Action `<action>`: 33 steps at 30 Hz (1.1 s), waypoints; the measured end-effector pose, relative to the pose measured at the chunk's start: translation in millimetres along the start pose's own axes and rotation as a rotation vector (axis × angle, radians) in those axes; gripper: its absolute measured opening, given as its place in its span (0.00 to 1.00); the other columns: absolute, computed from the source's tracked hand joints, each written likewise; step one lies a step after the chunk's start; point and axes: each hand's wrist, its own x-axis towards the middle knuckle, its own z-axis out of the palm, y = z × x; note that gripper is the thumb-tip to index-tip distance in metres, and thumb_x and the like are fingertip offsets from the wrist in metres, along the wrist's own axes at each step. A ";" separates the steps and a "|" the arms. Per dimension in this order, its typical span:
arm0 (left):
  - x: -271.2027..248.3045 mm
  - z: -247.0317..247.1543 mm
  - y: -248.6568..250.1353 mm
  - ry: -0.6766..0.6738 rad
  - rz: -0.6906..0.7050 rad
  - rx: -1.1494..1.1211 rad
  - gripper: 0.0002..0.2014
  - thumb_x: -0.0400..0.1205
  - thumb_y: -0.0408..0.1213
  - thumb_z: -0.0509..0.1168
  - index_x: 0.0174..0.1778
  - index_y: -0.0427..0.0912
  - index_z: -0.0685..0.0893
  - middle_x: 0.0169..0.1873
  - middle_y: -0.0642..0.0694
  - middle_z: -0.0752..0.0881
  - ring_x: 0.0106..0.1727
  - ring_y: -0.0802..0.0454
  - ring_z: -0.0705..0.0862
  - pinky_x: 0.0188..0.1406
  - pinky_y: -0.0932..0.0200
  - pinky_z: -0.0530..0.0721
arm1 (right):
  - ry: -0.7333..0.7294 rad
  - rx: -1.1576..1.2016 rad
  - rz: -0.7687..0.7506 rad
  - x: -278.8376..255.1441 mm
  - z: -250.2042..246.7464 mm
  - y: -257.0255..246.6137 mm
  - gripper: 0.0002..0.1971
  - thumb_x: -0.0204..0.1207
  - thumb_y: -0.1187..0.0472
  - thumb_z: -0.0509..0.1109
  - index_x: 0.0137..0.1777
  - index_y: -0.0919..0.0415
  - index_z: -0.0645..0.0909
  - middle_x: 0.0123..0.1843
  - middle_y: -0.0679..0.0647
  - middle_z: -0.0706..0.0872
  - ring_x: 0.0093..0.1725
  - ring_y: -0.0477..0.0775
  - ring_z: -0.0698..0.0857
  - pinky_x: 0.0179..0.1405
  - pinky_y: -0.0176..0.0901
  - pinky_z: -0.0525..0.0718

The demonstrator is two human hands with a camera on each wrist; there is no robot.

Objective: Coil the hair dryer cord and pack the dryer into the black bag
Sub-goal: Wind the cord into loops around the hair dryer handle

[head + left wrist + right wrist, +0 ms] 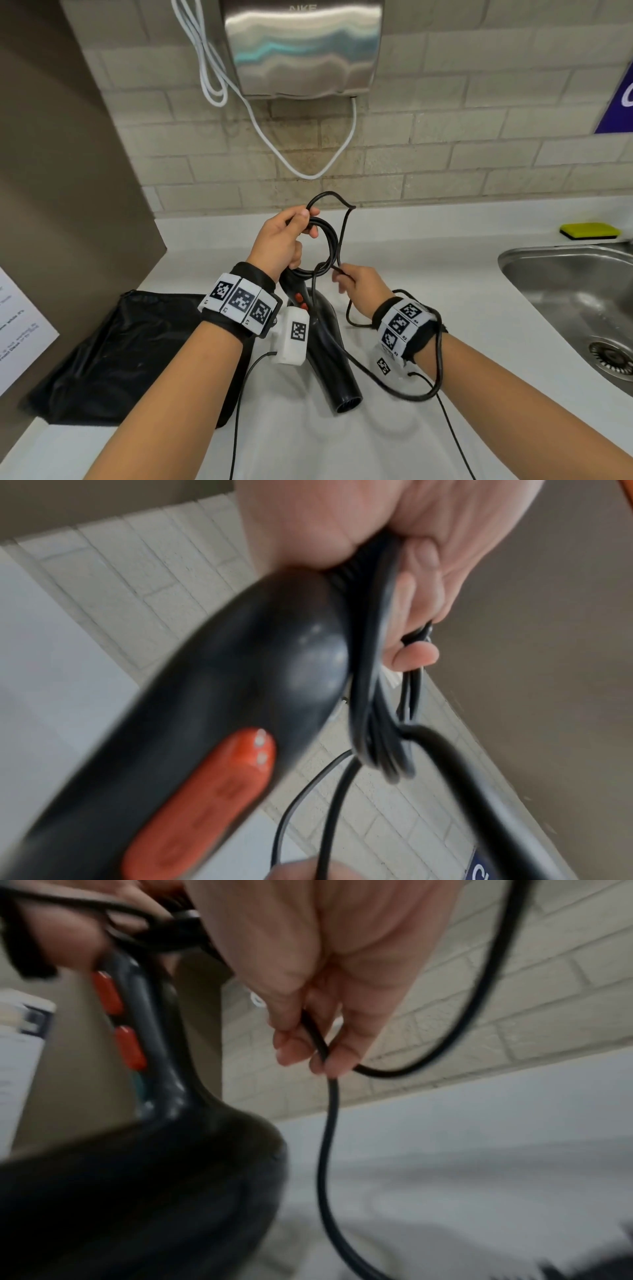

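Gripping the coiled hair dryer cord (327, 240) and dryer handle (297, 291), the left hand (279, 240) is holding both; the right hand (359, 286) is pinching loose cord beside it.

one hair dryer (337, 356), one black bag (113, 359), one sponge (590, 230), two hands (279, 240)

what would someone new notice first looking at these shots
Two hands at centre over the white counter: the left hand holds a coil of black cord above the hair dryer, while the right hand pinches the loose cord. A black bag lies flat at left.
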 end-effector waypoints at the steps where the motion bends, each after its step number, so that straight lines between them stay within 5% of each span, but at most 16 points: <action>1: -0.5 -0.9 -0.3 -0.002 0.005 -0.010 0.12 0.88 0.37 0.52 0.48 0.48 0.81 0.31 0.49 0.78 0.12 0.60 0.62 0.13 0.67 0.62 | -0.008 -0.003 0.048 0.5 -0.8 4.0 0.12 0.82 0.67 0.55 0.52 0.68 0.80 0.36 0.57 0.79 0.37 0.53 0.77 0.31 0.22 0.70; 5: -0.9 -4.6 -2.2 0.004 0.030 -0.037 0.12 0.88 0.38 0.52 0.49 0.49 0.81 0.32 0.50 0.77 0.12 0.60 0.62 0.13 0.67 0.62 | 0.033 0.025 0.219 12.9 -8.7 14.7 0.13 0.82 0.69 0.55 0.58 0.70 0.80 0.33 0.52 0.78 0.30 0.46 0.74 0.23 0.18 0.70; 6: -1.0 -5.7 -2.9 0.008 0.031 -0.047 0.12 0.88 0.39 0.52 0.49 0.49 0.81 0.32 0.50 0.77 0.12 0.60 0.61 0.13 0.67 0.62 | 0.052 -0.006 0.240 16.7 -12.5 18.3 0.14 0.81 0.69 0.56 0.60 0.70 0.80 0.37 0.56 0.83 0.33 0.50 0.78 0.27 0.20 0.72; 9: -2.0 -9.6 -4.9 0.018 0.034 -0.077 0.12 0.87 0.40 0.52 0.50 0.50 0.82 0.33 0.50 0.77 0.13 0.60 0.60 0.14 0.68 0.62 | 0.031 -0.288 0.345 22.5 -26.3 29.9 0.16 0.82 0.67 0.54 0.65 0.67 0.78 0.59 0.66 0.85 0.57 0.64 0.83 0.54 0.45 0.81; 12: -3.6 -13.7 -5.7 0.027 0.032 -0.089 0.12 0.87 0.40 0.52 0.50 0.50 0.82 0.32 0.49 0.77 0.13 0.60 0.60 0.13 0.68 0.62 | 0.072 -0.441 0.434 24.6 -34.8 42.6 0.16 0.84 0.65 0.53 0.66 0.65 0.76 0.63 0.61 0.83 0.63 0.60 0.81 0.60 0.45 0.78; 15: -3.8 -14.8 -6.3 0.029 0.035 -0.089 0.12 0.87 0.40 0.52 0.50 0.50 0.82 0.32 0.49 0.77 0.13 0.60 0.60 0.13 0.68 0.62 | 0.205 -0.279 0.536 33.3 -36.4 48.7 0.16 0.82 0.69 0.54 0.66 0.66 0.76 0.58 0.60 0.84 0.58 0.60 0.83 0.50 0.43 0.78; 17: -3.4 -14.6 -6.1 0.031 0.035 -0.087 0.12 0.87 0.39 0.52 0.50 0.50 0.82 0.32 0.49 0.77 0.13 0.60 0.60 0.13 0.69 0.62 | 0.325 0.005 0.508 35.6 -35.1 53.5 0.15 0.79 0.70 0.56 0.60 0.72 0.79 0.42 0.63 0.81 0.36 0.58 0.81 0.30 0.39 0.75; 19: -2.4 -14.2 -6.2 0.036 0.031 -0.090 0.12 0.88 0.39 0.52 0.49 0.49 0.82 0.32 0.49 0.77 0.12 0.60 0.60 0.13 0.69 0.62 | 0.389 0.148 0.368 33.4 -34.3 50.5 0.14 0.80 0.70 0.55 0.57 0.73 0.80 0.34 0.58 0.78 0.26 0.50 0.73 0.19 0.30 0.71; 22: -1.8 -13.8 -5.4 0.036 0.029 -0.096 0.12 0.87 0.39 0.52 0.50 0.49 0.82 0.33 0.48 0.77 0.12 0.60 0.60 0.12 0.69 0.62 | 0.345 0.116 0.084 30.6 -34.2 38.0 0.14 0.82 0.69 0.55 0.62 0.68 0.79 0.34 0.45 0.77 0.33 0.38 0.73 0.30 0.17 0.72; 25: -2.5 -13.3 -4.2 0.011 0.040 -0.097 0.10 0.87 0.39 0.53 0.54 0.50 0.81 0.32 0.49 0.77 0.12 0.61 0.60 0.12 0.69 0.62 | 0.266 0.153 -0.085 28.0 -30.9 24.8 0.14 0.80 0.72 0.58 0.61 0.69 0.81 0.49 0.52 0.81 0.46 0.37 0.78 0.47 0.10 0.68; 28: -4.1 -13.7 -3.9 -0.030 0.053 -0.104 0.11 0.87 0.38 0.54 0.55 0.51 0.81 0.30 0.53 0.79 0.13 0.60 0.60 0.13 0.68 0.61 | 0.106 0.214 -0.061 24.7 -22.5 26.8 0.10 0.76 0.76 0.64 0.53 0.76 0.84 0.49 0.60 0.84 0.40 0.33 0.82 0.43 0.13 0.72; 30: -5.0 -14.1 -3.5 -0.046 0.052 -0.103 0.11 0.87 0.38 0.54 0.53 0.52 0.81 0.29 0.55 0.80 0.13 0.60 0.60 0.13 0.68 0.61 | -0.008 0.173 0.037 22.1 -19.2 32.1 0.09 0.75 0.77 0.65 0.53 0.79 0.83 0.47 0.64 0.84 0.33 0.31 0.82 0.42 0.24 0.77; 33: -6.5 -14.1 -2.3 -0.064 0.049 -0.083 0.10 0.87 0.38 0.53 0.53 0.52 0.81 0.31 0.52 0.78 0.13 0.61 0.60 0.14 0.68 0.61 | -0.248 -0.286 0.189 19.0 -16.8 47.3 0.12 0.80 0.67 0.62 0.58 0.66 0.84 0.55 0.62 0.86 0.49 0.48 0.83 0.50 0.37 0.76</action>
